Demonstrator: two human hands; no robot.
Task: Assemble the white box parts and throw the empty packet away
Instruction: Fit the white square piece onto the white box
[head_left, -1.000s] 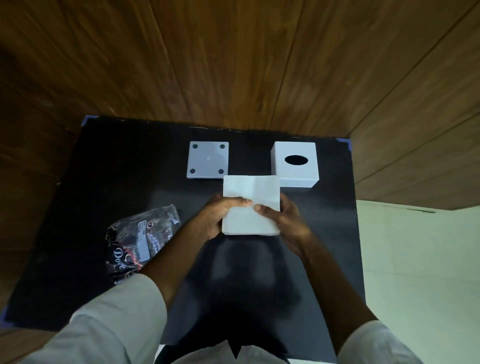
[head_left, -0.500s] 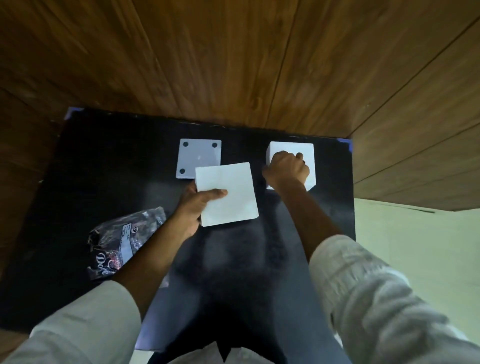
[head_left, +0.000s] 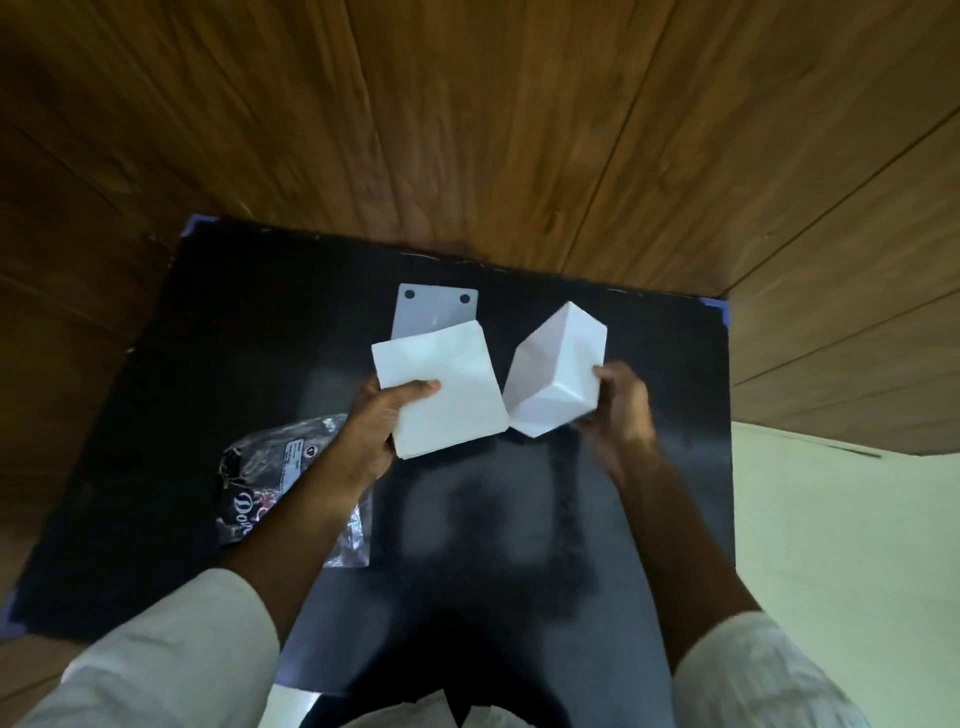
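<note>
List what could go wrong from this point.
1. The white box is tilted in the air, gripped by the right hand at one side only; it may slip.
2. The tissue stack, pinched by the left hand, hides part of the base plate.
3. The empty packet lies under the left forearm and could get swept off.

Likely a home room: wood-panelled wall (head_left: 467, 130), black tabletop (head_left: 156, 415), pale floor (head_left: 831, 519).

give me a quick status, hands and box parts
Left hand grips the tissue stack. Right hand holds the white box tilted off the mat. Base plate and packet untouched. Nothing in the way.
</note>
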